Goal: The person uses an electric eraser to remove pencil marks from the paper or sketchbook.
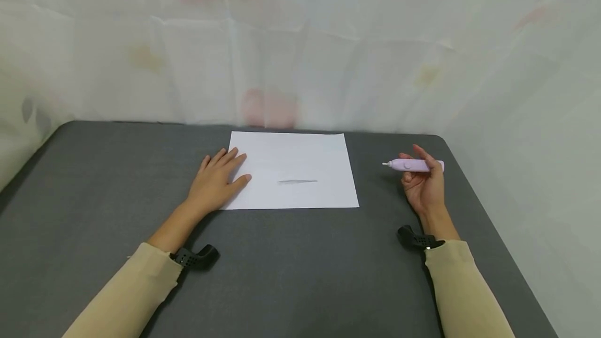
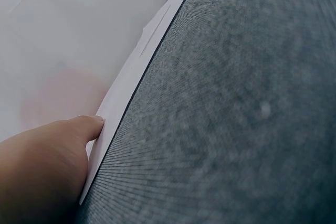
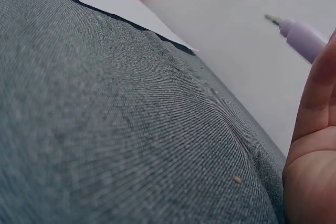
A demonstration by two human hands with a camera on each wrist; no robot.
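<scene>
A white sheet of paper [image 1: 300, 160] lies on the grey table [image 1: 281, 265], with a short grey smudge [image 1: 297, 182] near its front. My left hand [image 1: 217, 179] rests flat on the paper's left edge, fingers straight; in the left wrist view the left hand [image 2: 42, 171] shows its thumb against the sheet [image 2: 131, 77]. My right hand [image 1: 422, 181] is to the right of the paper, palm turned left, fingers curled round a pale purple pen-shaped tool [image 1: 413, 165] whose tip points left. The right wrist view shows the tool [image 3: 302, 35] above the palm [image 3: 315, 145].
The grey table has rounded far corners and ends near a white patterned curtain [image 1: 300, 40] behind it. The table's right edge [image 1: 493, 223] runs close beside my right arm. Black wrist cameras [image 1: 194, 257] sit on both beige sleeves.
</scene>
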